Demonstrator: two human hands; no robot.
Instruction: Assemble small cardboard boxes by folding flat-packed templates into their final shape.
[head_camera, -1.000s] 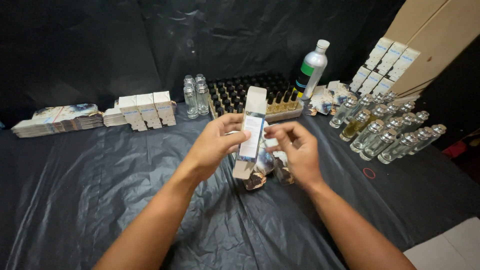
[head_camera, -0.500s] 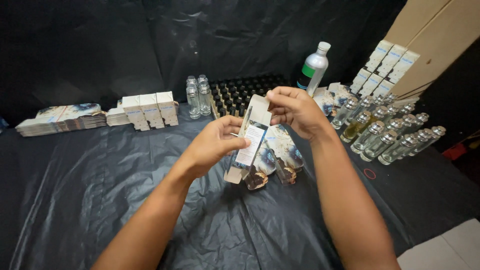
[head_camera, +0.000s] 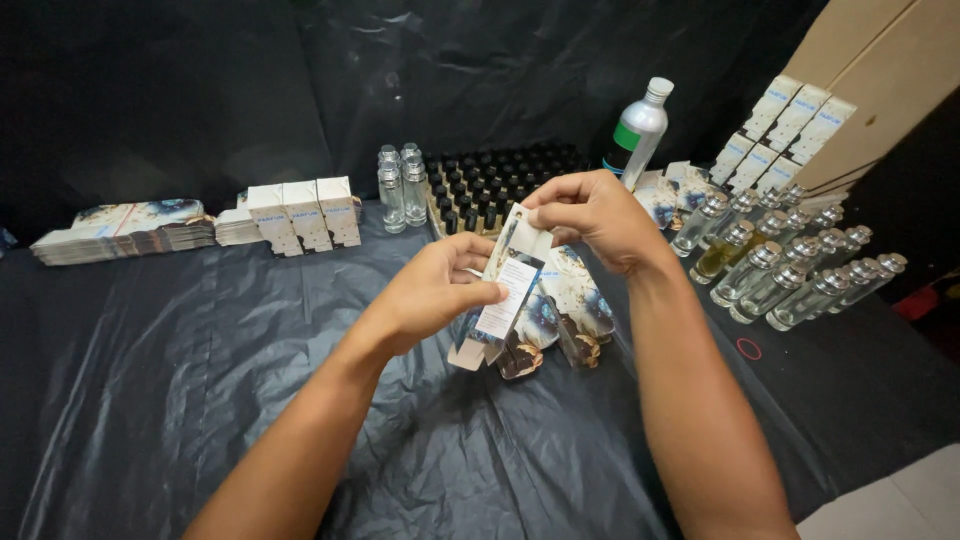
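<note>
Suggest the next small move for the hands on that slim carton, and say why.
Probably tuck the top flap shut. The left hand holds the slim carton tilted by its body, while the right hand pinches its upper end, where the flap looks not yet closed. Finished white boxes stand upright on the black sheet, and more flat cartons lie just beneath the hands.

box (head_camera: 505, 290) part-hidden by grip, elbows cropped
</note>
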